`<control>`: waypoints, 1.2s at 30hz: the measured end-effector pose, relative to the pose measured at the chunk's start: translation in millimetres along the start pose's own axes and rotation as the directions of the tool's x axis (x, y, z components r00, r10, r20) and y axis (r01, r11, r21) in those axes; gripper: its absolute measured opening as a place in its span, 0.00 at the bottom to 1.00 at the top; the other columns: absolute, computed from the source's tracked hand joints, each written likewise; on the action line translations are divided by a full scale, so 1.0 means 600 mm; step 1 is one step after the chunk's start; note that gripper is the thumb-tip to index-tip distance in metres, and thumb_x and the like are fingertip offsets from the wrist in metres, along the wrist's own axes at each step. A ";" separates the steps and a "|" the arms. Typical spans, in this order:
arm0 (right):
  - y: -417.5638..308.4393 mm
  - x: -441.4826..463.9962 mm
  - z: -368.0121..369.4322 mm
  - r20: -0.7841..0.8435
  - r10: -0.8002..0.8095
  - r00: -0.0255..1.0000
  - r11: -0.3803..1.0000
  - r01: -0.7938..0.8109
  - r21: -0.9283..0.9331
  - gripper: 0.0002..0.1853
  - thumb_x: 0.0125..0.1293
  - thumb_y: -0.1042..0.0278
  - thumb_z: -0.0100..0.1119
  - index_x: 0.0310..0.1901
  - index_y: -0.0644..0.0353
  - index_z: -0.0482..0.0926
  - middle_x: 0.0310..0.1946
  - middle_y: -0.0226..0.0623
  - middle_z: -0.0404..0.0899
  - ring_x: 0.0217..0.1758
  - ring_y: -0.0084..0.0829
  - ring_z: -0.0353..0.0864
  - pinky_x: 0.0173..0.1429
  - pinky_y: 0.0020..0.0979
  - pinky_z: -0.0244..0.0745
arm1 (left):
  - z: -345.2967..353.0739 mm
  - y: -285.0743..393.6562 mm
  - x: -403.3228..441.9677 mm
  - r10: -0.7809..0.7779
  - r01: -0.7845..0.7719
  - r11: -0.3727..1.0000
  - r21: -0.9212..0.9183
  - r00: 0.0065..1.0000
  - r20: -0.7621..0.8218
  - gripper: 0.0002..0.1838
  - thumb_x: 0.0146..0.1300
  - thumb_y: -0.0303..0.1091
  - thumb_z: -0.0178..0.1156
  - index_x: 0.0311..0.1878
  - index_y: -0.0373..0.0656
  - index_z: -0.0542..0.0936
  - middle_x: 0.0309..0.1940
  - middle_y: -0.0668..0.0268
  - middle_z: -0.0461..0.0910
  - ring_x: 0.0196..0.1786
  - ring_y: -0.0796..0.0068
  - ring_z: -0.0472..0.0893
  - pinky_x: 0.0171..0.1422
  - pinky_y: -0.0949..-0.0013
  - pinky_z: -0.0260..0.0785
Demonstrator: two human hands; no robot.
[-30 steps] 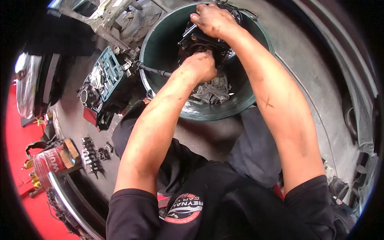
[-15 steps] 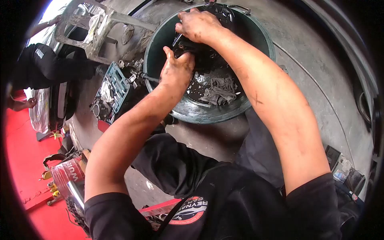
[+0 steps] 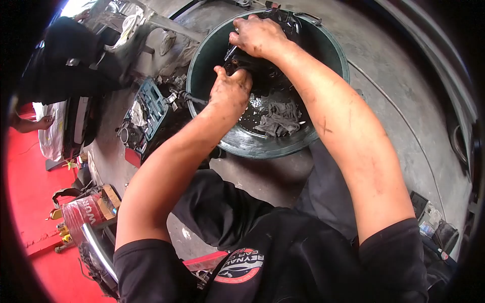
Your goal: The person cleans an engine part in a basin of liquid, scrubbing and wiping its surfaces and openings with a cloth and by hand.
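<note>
A black, oily mechanical part (image 3: 263, 74) rests in a round green tub (image 3: 273, 150); its exact kind is hard to make out. My left hand (image 3: 230, 92) is on the near-left side of the part, thumb stuck out and fingers curled around it, mostly hidden. Over the part's upper end, my right hand (image 3: 258, 36) grips with bent fingers, partly out of sight behind the hand. Dark smudges mark both hands. Below them, a crumpled grey rag (image 3: 279, 120) lies in wet, dark liquid on the tub's floor.
An open teal tool case (image 3: 153, 108) and loose metal parts stand left of the tub. Another person's hand (image 3: 45, 122) is at far left, by a plastic-wrapped item. A cable (image 3: 404, 112) crosses the floor on the right. A red bucket (image 3: 83, 216) stands lower left.
The view has shifted slightly, moving the tub a little right in the picture. Both my hands keep their places on the black part. The other person at left has changed posture.
</note>
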State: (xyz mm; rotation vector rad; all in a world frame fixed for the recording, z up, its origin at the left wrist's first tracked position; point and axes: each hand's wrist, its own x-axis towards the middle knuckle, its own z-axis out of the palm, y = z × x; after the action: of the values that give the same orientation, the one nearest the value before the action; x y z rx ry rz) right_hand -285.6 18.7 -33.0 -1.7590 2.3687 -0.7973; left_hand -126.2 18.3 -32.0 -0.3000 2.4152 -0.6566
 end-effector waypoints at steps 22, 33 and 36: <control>0.003 -0.011 0.001 -0.019 0.037 0.999 0.999 -0.037 0.014 0.24 0.71 0.49 0.51 0.60 0.55 0.77 0.57 0.53 0.78 0.57 0.55 0.81 0.63 0.50 0.73 | -0.003 0.078 -0.003 -0.307 0.071 0.282 -0.957 0.952 -0.020 0.51 0.52 0.40 0.71 0.73 0.23 0.57 0.73 0.40 0.62 0.78 0.50 0.57 0.81 0.61 0.52; 0.004 -0.012 0.001 -0.051 0.038 0.998 0.999 -0.038 -0.007 0.23 0.69 0.50 0.52 0.55 0.58 0.80 0.53 0.53 0.80 0.56 0.51 0.82 0.61 0.48 0.76 | 0.003 0.061 0.020 -0.191 -0.153 -0.827 -0.541 0.981 0.014 0.31 0.58 0.29 0.68 0.61 0.28 0.65 0.64 0.46 0.71 0.71 0.56 0.68 0.65 0.45 0.68; 0.012 -0.011 0.005 -0.034 0.014 0.999 1.000 -0.014 -0.002 0.22 0.69 0.50 0.52 0.55 0.58 0.80 0.54 0.54 0.80 0.57 0.52 0.81 0.61 0.48 0.76 | 0.005 0.060 0.039 -0.175 -0.151 -0.920 -0.361 0.984 0.032 0.23 0.59 0.27 0.66 0.54 0.34 0.67 0.52 0.52 0.77 0.58 0.63 0.78 0.50 0.41 0.75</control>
State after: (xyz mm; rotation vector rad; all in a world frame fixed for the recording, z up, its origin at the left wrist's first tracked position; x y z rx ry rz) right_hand -288.5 25.2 -40.3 -1.7408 2.4015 -0.8297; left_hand -144.7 39.3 -64.6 -1.1332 1.4869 2.8651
